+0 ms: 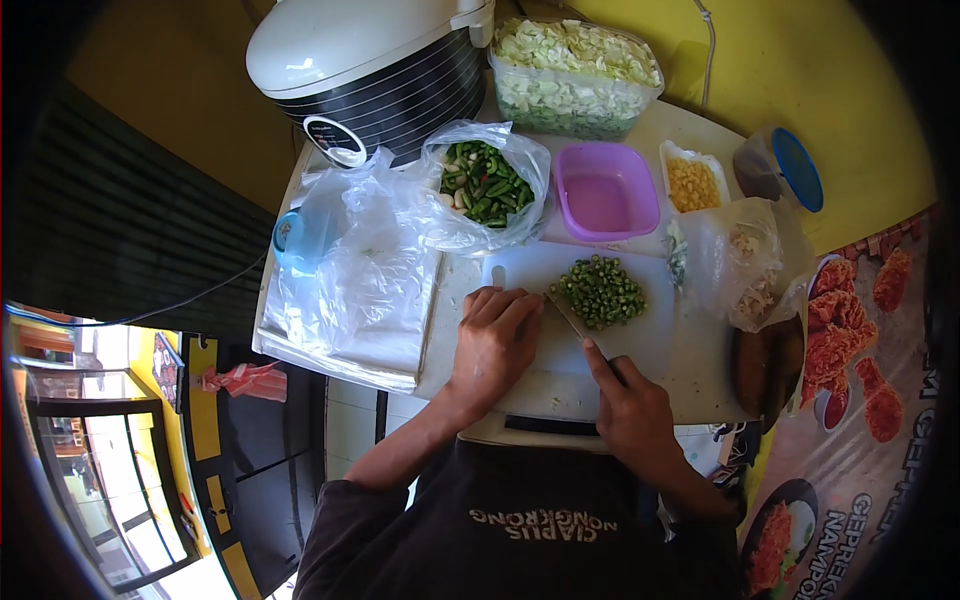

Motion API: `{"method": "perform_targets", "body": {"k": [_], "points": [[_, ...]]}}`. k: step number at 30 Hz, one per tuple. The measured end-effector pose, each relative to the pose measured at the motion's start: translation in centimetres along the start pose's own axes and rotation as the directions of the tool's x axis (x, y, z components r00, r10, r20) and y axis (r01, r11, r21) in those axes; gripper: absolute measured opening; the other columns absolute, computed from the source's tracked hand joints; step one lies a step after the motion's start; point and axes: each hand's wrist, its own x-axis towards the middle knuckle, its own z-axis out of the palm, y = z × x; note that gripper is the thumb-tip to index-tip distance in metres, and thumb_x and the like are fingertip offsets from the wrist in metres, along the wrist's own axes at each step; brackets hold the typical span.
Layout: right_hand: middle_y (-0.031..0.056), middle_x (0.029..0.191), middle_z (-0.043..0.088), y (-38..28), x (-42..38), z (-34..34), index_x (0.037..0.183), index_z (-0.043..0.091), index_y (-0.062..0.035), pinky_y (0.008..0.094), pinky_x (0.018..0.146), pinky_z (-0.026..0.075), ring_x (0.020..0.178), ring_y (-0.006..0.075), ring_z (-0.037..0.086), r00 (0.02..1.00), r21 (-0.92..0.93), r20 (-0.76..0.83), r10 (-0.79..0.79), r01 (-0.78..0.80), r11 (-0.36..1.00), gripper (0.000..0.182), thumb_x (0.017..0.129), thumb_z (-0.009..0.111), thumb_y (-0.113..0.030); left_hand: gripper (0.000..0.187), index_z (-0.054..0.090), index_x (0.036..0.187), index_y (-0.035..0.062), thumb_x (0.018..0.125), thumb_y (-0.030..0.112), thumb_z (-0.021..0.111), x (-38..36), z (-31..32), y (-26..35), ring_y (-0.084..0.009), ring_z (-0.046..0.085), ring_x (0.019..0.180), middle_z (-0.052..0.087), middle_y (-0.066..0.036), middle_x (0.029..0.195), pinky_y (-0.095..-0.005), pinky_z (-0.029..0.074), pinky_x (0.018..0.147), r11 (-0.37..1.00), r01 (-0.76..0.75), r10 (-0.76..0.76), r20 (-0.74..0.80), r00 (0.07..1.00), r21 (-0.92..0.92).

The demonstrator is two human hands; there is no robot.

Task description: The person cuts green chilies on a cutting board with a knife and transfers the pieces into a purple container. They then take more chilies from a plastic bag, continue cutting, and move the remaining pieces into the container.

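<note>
My right hand (637, 405) is wrapped round the dark handle of a knife (570, 318), its forefinger stretched along the top. The blade slants up and left over a white cutting board (640, 350), its tip close to my left hand's fingers. My left hand (497, 340) rests on the board's left part with fingers curled and pressed together; whatever they hold, if anything, is hidden. To the right of the blade lies a pile of chopped green chilies (603, 292). Behind the board, an open plastic bag (490, 190) holds whole-looking green chilies and some pale pieces.
A purple tub (607, 192) stands behind the board, beside a small tray of yellow bits (692, 184). Further back are a rice cooker (380, 80) and a container of cut cabbage (575, 80). Plastic sheeting (350, 290) covers the left side; another plastic bag (750, 260) lies right.
</note>
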Motion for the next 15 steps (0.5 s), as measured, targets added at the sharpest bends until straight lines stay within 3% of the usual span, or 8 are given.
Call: {"method": "perform_targets", "body": {"k": [5, 11, 15], "points": [[0.0139, 0.096, 0.062, -0.15, 1.07, 0.00, 0.152, 0.056, -0.0115, 0.0450, 0.064, 0.056, 0.073, 0.0333, 0.068, 0.992, 0.047, -0.091, 0.091, -0.087, 0.995, 0.066, 0.090, 0.062, 0.008, 0.015, 0.074, 0.098, 0.0035, 0.084, 0.002, 0.080, -0.09, -0.07, -0.06, -0.0327, 0.072, 0.088, 0.076, -0.012, 0.094, -0.0433, 0.055, 0.087, 1.000, 0.010, -0.010, 0.006, 1.000, -0.012], [0.0114, 0.100, 0.061, -0.24, 0.45, 0.72, 0.154, 0.055, -0.0143, 0.0426, 0.065, 0.057, 0.078, 0.0289, 0.069, 0.994, 0.071, -0.106, 0.014, -0.007, 0.997, 0.070, 0.087, 0.066, 0.003, 0.016, 0.075, 0.099, 0.0047, 0.085, 0.005, 0.082, -0.28, -0.13, -0.10, -0.0348, 0.073, 0.091, 0.077, -0.012, 0.095, -0.0448, 0.055, 0.091, 1.000, 0.019, -0.019, 0.005, 1.000, -0.004], [0.0116, 0.100, 0.060, -0.30, 0.17, 0.93, 0.154, 0.055, -0.0142, 0.0425, 0.064, 0.057, 0.079, 0.0284, 0.069, 0.995, 0.069, -0.104, 0.007, 0.000, 0.998, 0.070, 0.087, 0.067, 0.003, 0.014, 0.076, 0.098, 0.0042, 0.084, 0.004, 0.082, -0.31, -0.03, 0.00, -0.0335, 0.071, 0.089, 0.075, -0.011, 0.093, -0.0439, 0.055, 0.087, 0.999, 0.046, -0.046, -0.015, 0.999, 0.010]]}}
